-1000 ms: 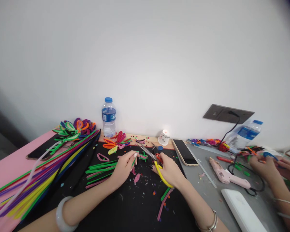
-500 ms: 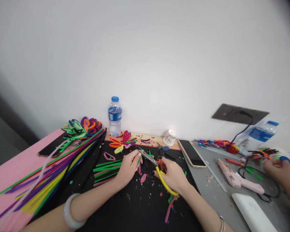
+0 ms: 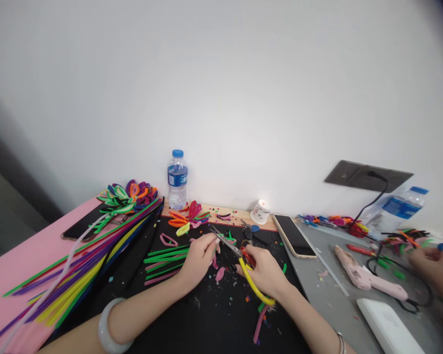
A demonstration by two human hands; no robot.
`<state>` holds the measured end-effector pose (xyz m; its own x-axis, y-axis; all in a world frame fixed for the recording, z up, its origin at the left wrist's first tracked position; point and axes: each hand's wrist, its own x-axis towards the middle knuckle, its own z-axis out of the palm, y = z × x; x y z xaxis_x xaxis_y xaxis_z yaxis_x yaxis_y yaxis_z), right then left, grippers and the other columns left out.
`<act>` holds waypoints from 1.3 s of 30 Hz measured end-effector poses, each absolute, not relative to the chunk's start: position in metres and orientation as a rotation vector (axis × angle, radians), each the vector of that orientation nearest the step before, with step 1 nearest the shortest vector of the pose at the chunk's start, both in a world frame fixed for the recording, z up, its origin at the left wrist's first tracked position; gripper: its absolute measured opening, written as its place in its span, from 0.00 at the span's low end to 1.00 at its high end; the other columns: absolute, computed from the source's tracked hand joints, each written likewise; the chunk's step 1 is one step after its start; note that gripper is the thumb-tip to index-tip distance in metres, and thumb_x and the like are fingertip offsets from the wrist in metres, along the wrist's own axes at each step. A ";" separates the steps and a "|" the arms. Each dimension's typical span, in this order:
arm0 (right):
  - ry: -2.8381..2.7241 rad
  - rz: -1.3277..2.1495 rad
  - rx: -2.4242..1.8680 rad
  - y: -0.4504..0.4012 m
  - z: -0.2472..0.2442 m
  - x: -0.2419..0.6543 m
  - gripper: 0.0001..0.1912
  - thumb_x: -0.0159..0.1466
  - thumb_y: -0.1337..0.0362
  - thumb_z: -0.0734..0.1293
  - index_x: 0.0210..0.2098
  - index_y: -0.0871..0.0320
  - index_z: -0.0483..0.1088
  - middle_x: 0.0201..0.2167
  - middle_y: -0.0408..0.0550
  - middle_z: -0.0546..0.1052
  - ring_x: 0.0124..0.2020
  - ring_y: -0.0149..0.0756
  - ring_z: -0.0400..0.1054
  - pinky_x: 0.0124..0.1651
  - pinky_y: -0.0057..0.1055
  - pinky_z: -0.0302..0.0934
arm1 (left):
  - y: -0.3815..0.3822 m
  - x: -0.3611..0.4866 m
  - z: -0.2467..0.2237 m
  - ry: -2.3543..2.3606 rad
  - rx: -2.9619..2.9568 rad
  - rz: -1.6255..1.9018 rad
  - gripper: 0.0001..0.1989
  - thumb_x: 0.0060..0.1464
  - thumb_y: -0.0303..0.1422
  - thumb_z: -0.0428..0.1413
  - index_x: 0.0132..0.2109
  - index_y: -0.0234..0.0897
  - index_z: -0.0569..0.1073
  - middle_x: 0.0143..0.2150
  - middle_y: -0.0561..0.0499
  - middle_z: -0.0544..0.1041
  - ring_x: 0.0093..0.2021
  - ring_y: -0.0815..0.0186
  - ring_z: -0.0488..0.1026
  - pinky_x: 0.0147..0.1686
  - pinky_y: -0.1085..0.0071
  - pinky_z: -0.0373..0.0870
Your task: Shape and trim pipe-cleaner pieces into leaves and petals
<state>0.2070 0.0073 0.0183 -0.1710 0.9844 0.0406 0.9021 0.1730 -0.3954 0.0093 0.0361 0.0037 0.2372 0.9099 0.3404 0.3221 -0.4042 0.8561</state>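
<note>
Head Camera: Forward and Downward

I receive one view, taken from the wearer's head, facing forward and downward. The left hand (image 3: 199,258) and right hand (image 3: 264,268) stand at close range, below centre. The worktop (image 3: 328,296) spans the lower part; the wall (image 3: 221,98) fills the upper half.

Can read no word or number for certain. Can see small white characters on the blue label of the clear plastic bottle with a blue cap (image 3: 177,181) — too tiny to make out. Can spot dark and red marks on the small white tapered cup (image 3: 260,212) — blurred past reading.
</note>
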 end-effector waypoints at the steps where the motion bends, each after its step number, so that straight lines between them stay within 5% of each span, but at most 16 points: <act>1: -2.166 0.416 -1.797 0.008 0.018 0.207 0.17 0.53 0.58 0.69 0.23 0.55 0.55 0.22 0.39 0.66 0.23 0.30 0.56 0.26 0.25 0.43 | 0.036 0.009 0.003 1.130 1.865 1.154 0.16 0.61 0.32 0.43 0.24 0.37 0.63 0.21 0.55 0.65 0.24 0.68 0.62 0.28 0.73 0.57; 19: -2.139 0.459 -1.834 0.003 0.022 0.203 0.15 0.52 0.59 0.69 0.26 0.55 0.56 0.24 0.40 0.67 0.25 0.32 0.59 0.28 0.26 0.46 | 0.037 0.004 -0.001 1.208 2.144 1.197 0.16 0.60 0.30 0.43 0.24 0.37 0.64 0.23 0.53 0.67 0.25 0.68 0.66 0.29 0.73 0.60; 31: -2.118 0.502 -1.852 0.002 0.022 0.201 0.14 0.54 0.61 0.67 0.24 0.55 0.55 0.21 0.39 0.65 0.22 0.29 0.55 0.25 0.25 0.45 | 0.051 -0.005 -0.017 1.165 2.468 1.198 0.13 0.60 0.29 0.44 0.37 0.35 0.74 0.30 0.46 0.75 0.31 0.64 0.72 0.34 0.70 0.68; 39: -2.085 0.579 -1.842 0.002 0.023 0.200 0.13 0.55 0.60 0.68 0.24 0.56 0.58 0.21 0.39 0.66 0.22 0.29 0.56 0.26 0.25 0.48 | 0.050 -0.006 -0.015 1.136 2.376 1.219 0.13 0.60 0.29 0.45 0.36 0.36 0.74 0.28 0.48 0.73 0.29 0.65 0.70 0.32 0.72 0.66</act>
